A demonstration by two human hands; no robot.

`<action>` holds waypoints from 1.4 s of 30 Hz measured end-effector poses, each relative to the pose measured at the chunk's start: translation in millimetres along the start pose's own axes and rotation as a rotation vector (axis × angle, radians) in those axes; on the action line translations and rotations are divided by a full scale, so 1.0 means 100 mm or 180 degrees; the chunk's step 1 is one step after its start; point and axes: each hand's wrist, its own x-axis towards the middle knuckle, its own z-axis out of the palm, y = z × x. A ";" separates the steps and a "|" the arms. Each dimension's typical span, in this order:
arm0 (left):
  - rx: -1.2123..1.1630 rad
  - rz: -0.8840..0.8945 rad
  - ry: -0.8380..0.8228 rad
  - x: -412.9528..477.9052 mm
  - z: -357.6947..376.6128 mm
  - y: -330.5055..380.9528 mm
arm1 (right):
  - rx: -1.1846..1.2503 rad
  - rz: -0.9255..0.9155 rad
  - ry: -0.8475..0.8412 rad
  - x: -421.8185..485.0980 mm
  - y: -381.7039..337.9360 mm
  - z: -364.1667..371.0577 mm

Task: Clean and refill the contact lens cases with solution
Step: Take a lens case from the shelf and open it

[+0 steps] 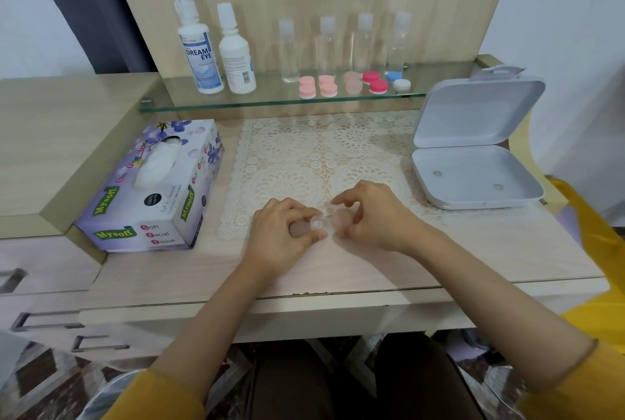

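A left hand [287, 233] and right hand [368, 216] pinch a clear lens case [321, 224] between them at the near edge of the lace mat [304, 155]. A tissue box [152, 189] stands well left and an open white box [473, 155] well right.

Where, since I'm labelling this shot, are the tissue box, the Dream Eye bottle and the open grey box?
tissue box [177, 189]: head view, top face.
Dream Eye bottle [200, 59]: head view, on the label.
open grey box [473, 179]: head view, lower half's bare floor.
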 end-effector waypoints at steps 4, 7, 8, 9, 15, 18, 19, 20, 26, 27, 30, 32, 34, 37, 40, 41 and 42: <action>-0.0009 -0.0011 -0.0004 0.00 0.00 0.00 | -0.0071 0.0091 0.0111 -0.01 -0.04 0.02; 0.0033 0.0005 0.0017 0.00 0.00 0.01 | -0.0294 -0.0191 -0.0055 0.00 -0.02 0.00; 0.0044 0.0005 0.0016 0.00 0.00 0.01 | -0.0340 -0.0288 -0.0157 0.00 -0.02 -0.01; 0.0047 0.0003 0.0014 0.00 0.01 0.01 | -0.0344 -0.0370 -0.0240 0.00 -0.02 -0.03; 0.0071 -0.0013 -0.0005 0.00 0.00 0.00 | -0.0117 -0.0596 -0.0173 -0.01 -0.01 -0.14; 0.0034 -0.0004 -0.0004 0.00 0.00 -0.01 | -0.0037 -0.0344 0.0028 -0.01 0.04 -0.21; 0.0021 0.0001 0.0001 0.00 0.00 -0.01 | -0.0105 -0.0272 0.0070 -0.01 0.08 -0.22; 0.0003 0.0000 0.0011 0.00 0.00 -0.01 | -0.0176 -0.0198 0.0093 -0.02 0.11 -0.22; -0.0095 0.0006 0.0126 -0.01 -0.01 0.00 | -0.0272 0.0082 0.0265 -0.16 0.24 -0.11; -0.0090 0.0006 0.0122 -0.01 -0.01 0.01 | -0.0242 0.0102 0.0277 -0.17 0.25 -0.09; -0.0070 0.0004 0.0107 -0.02 -0.01 0.01 | -0.0274 0.0146 0.0262 -0.19 0.26 -0.08; -0.0055 0.0010 0.0103 -0.02 -0.01 0.00 | -0.0321 0.0137 0.0347 -0.19 0.26 -0.06; -0.0053 0.0013 0.0105 -0.02 -0.01 0.00 | -0.0259 0.0099 0.0482 -0.19 0.22 -0.04; -0.0027 0.0008 0.0106 -0.01 0.00 0.00 | -0.0074 0.0024 0.0557 -0.18 0.16 0.03; -0.0032 0.0003 0.0096 -0.01 -0.01 0.00 | 0.0084 0.0024 0.0611 -0.16 0.14 0.10; -0.0037 -0.0009 0.0088 -0.01 -0.01 0.00 | 0.0134 0.0044 0.0638 -0.15 0.14 0.12; -0.0045 -0.0016 0.0083 -0.01 -0.01 0.01 | 0.0187 0.0058 0.0675 -0.15 0.14 0.14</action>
